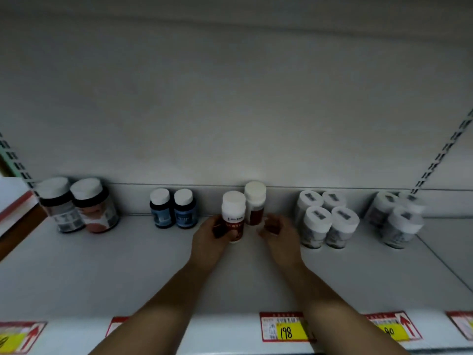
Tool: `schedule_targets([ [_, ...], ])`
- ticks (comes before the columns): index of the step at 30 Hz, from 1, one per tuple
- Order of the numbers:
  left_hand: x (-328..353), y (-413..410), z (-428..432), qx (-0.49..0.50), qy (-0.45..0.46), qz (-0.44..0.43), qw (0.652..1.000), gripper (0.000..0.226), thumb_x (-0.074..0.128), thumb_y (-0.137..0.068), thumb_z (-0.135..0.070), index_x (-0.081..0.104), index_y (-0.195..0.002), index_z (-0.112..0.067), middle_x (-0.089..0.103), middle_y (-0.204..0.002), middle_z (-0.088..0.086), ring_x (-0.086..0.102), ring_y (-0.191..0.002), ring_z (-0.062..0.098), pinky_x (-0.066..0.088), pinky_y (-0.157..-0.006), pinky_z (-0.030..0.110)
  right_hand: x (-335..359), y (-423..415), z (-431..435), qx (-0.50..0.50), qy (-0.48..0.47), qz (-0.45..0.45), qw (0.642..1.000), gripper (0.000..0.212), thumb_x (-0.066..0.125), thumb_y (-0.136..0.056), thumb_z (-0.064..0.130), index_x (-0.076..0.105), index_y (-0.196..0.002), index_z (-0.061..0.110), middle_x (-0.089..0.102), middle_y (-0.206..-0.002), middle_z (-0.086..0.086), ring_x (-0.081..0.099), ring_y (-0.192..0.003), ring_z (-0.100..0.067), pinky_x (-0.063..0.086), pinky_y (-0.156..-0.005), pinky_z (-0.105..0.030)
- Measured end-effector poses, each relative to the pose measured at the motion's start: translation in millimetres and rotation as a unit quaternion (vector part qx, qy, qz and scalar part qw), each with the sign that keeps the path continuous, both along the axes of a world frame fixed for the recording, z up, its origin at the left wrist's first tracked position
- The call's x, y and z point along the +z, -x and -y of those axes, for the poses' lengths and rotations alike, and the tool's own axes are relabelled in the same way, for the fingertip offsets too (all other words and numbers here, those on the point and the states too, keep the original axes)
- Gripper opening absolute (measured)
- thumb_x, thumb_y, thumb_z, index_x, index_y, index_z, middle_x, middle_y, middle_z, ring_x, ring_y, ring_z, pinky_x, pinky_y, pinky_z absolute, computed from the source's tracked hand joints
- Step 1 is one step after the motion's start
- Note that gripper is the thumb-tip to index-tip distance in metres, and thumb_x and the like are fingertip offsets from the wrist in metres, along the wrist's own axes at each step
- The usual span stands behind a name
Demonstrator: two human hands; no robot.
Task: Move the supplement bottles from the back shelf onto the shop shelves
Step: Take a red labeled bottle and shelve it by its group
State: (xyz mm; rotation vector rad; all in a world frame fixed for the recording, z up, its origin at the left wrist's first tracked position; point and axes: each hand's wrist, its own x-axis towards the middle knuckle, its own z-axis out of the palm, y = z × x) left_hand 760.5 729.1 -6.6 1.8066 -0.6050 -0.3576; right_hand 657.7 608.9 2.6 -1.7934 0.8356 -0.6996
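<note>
White-capped and red-labelled, the front bottle [233,216] stands upright on the grey shelf [128,265] with its long axis vertical. The left hand [210,239] grips it from the left side, fingers and thumb curled round the lower body. Just behind it and a little to the right, touching or nearly so, stands the rear bottle [255,201] of the same kind, close against the back panel [230,111]. The right hand [280,234] hovers just to the right of the pair, fingers loosely curled with nothing in them. Its fingertips lie near the rear bottle's base, though blur hides whether they touch it. What the coming move turns on therefore lies straight ahead of both hands, away from the person: the left hand is on the front bottle and the right is the nearer to the rear one. The likely step is settling the front bottle in line before its twin and letting go (a judgement only). Room is narrow. Two blue bottles [172,208] stand near on the left, and a block of four white-lidded jars [325,221] stands near on the right, just beyond the right hand, so a wide sweep of either wrist could knock them. Two dark jars [76,203] sit well apart at far left. A yellow price tag [288,331] marks the shelf's front edge beside the right forearm.
</note>
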Motion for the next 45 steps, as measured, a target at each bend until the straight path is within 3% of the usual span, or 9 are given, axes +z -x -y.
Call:
schedule_targets([
  [5,6,-9,12,0.01,0.019,-0.008,1.0,0.042,0.066,-0.081,-0.012,0.055,-0.122,-0.012,0.055,-0.107,-0.007,0.051,-0.104,0.009,0.036,-0.089,0.024,-1,-10,14,0.002,-0.049,0.0,0.999,0.051,0.065,-0.08,0.002,0.047,-0.128,0.003,0.057,-0.122,-0.011,0.054,-0.113,-0.022,0.039,-0.091,-0.025],
  [10,4,-21,25,0.007,0.011,-0.011,1.0,0.042,0.067,-0.08,-0.012,0.057,-0.121,-0.015,0.062,-0.122,0.004,0.055,-0.114,0.018,0.039,-0.094,0.028,-5,-22,22,0.015,-0.033,-0.037,0.999,0.045,0.067,-0.079,0.008,0.055,-0.122,0.008,0.063,-0.12,-0.007,0.058,-0.112,-0.02,0.04,-0.088,-0.023],
  [16,2,-23,28,0.008,0.027,-0.029,0.999,0.043,0.068,-0.077,-0.009,0.057,-0.118,-0.017,0.063,-0.121,0.004,0.056,-0.114,0.019,0.041,-0.096,0.031,-2,-28,25,0.032,-0.012,-0.038,0.999,0.04,0.065,-0.078,0.005,0.06,-0.117,0.009,0.066,-0.115,-0.005,0.057,-0.103,-0.011,0.038,-0.084,-0.02],
  [20,6,-23,26,0.007,0.006,-0.007,1.0,0.046,0.069,-0.078,-0.012,0.055,-0.122,-0.015,0.061,-0.122,0.004,0.054,-0.113,0.014,0.039,-0.092,0.026,-2,-28,23,0.028,-0.012,-0.037,0.999,0.047,0.067,-0.076,0.008,0.056,-0.122,0.013,0.065,-0.119,-0.005,0.058,-0.113,-0.018,0.043,-0.094,-0.029],
  [25,10,-10,16,0.069,-0.009,-0.019,0.997,0.06,0.067,-0.082,-0.017,0.042,-0.135,-0.007,0.052,-0.134,0.012,0.051,-0.122,0.024,0.038,-0.1,0.03,0,-16,9,0.004,-0.022,-0.036,0.999,0.058,0.066,-0.081,0.01,0.042,-0.134,0.01,0.052,-0.132,-0.009,0.051,-0.121,-0.023,0.04,-0.1,-0.031],
  [29,15,12,4,0.074,0.003,0.028,0.997,0.044,0.066,-0.082,-0.018,0.053,-0.124,-0.009,0.06,-0.121,0.011,0.057,-0.108,0.018,0.039,-0.086,0.02,4,-1,-5,-0.008,-0.03,-0.021,0.999,0.057,0.066,-0.082,0.01,0.042,-0.134,0.008,0.049,-0.135,-0.012,0.051,-0.12,-0.024,0.041,-0.105,-0.04],
  [32,20,24,0,0.088,0.029,0.044,0.995,0.036,0.066,-0.082,-0.014,0.057,-0.116,-0.006,0.062,-0.113,0.01,0.057,-0.095,0.014,0.038,-0.075,0.01,10,5,-13,0.001,-0.025,0.007,1.0,0.055,0.066,-0.082,0.009,0.044,-0.132,0.009,0.051,-0.133,-0.01,0.052,-0.118,-0.023,0.043,-0.102,-0.037],
  [38,47,117,9,0.059,0.06,0.017,0.996,0.032,0.066,-0.081,-0.015,0.06,-0.112,-0.009,0.061,-0.101,0.002,0.056,-0.091,0.012,0.042,-0.082,0.02,30,94,-26,-0.014,-0.015,0.074,0.997,0.041,0.064,-0.083,0.004,0.052,-0.122,0.007,0.058,-0.122,-0.009,0.056,-0.105,-0.016,0.039,-0.083,-0.016],
  [45,71,288,72,-0.015,0.165,-0.02,0.986,0.035,0.066,-0.079,-0.003,0.058,-0.114,-0.002,0.062,-0.099,0.011,0.057,-0.095,0.019,0.046,-0.096,0.036,48,287,28,-0.07,-0.001,0.135,0.988,0.036,0.06,-0.083,-0.001,0.054,-0.118,0.008,0.058,-0.11,-0.005,0.054,-0.1,-0.013,0.041,-0.09,-0.024],
])
